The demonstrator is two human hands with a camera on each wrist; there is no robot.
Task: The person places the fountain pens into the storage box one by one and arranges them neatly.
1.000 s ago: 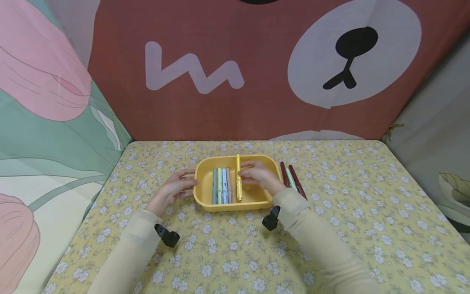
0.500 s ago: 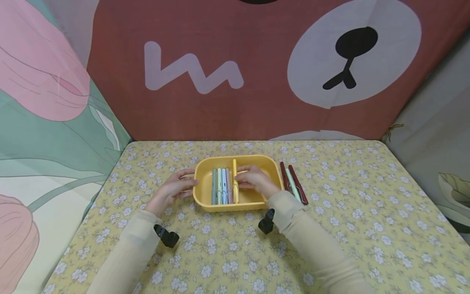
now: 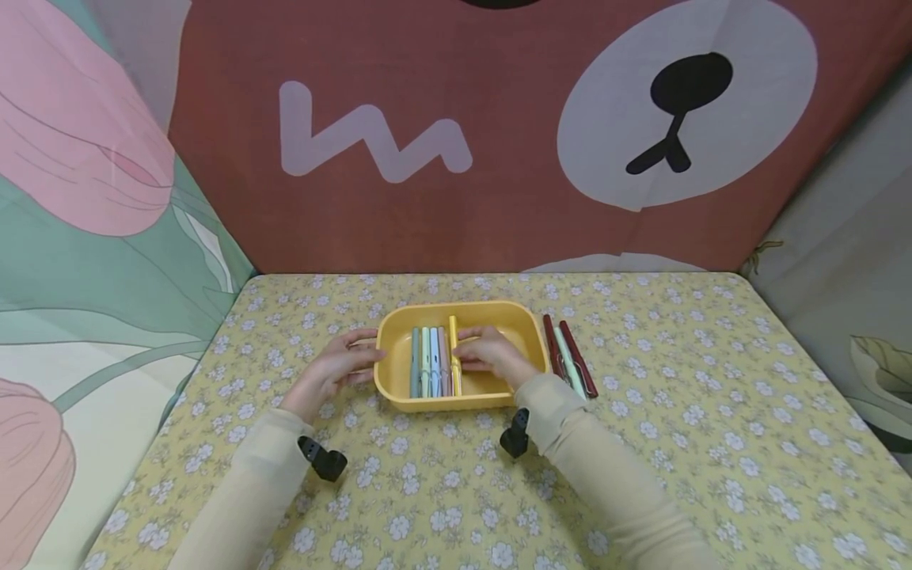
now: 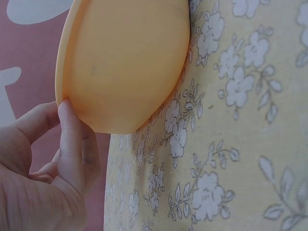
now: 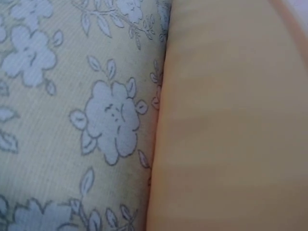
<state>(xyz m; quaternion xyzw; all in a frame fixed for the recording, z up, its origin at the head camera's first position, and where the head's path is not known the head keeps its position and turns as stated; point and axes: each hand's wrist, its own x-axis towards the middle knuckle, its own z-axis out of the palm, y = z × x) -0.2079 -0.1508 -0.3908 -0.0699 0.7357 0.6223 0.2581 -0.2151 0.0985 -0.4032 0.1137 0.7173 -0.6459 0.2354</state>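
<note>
A yellow tray [image 3: 511, 399] lies on the table, with a row of several pastel pens [image 3: 431, 360] in its left half. My left hand [image 3: 335, 372] holds the tray's left rim; in the left wrist view, its thumb and a finger pinch the tray wall [image 4: 130, 62]. Inside the tray, my right hand [image 3: 492, 352] grips a yellow pen [image 3: 454, 336] by its side. That pen stands parallel to the row, just right of the pink one [image 3: 445, 364]. Only the tray's outer wall [image 5: 231, 120] and the cloth show in the right wrist view; the right hand is hidden there.
Right of the tray, two dark red pens [image 3: 579, 360] lie with a mint green pen [image 3: 568, 356] between them. A yellow floral cloth [image 3: 427, 491] covers the table. Behind its back edge stands a red printed backdrop [image 3: 427, 222].
My right hand has moved left and slightly toward me with the yellow pen, bringing it down beside the row. The left hand keeps its place at the tray rim.
</note>
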